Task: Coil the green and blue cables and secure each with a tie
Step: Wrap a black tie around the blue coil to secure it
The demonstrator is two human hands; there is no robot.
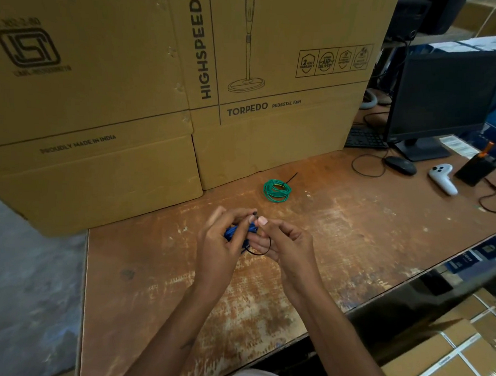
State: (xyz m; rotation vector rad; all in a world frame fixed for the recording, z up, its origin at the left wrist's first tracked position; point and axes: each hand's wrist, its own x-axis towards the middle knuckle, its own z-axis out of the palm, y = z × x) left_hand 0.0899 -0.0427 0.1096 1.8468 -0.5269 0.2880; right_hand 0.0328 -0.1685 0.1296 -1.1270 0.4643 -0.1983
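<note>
Green cable (277, 190) lay coiled on the desk (354, 222) near the cardboard boxes (131, 95), a black tie already cinched round it, so it looked finished and set out of the way. The blue cable (233, 233) was bunched above the desk, gripped in the left hand (219, 244) to keep its loops together. The right hand (281, 244) pinched a black tie (262, 250) looped under the bundle, apparently feeding its end through. Judging by this, only tightening remained.
</note>
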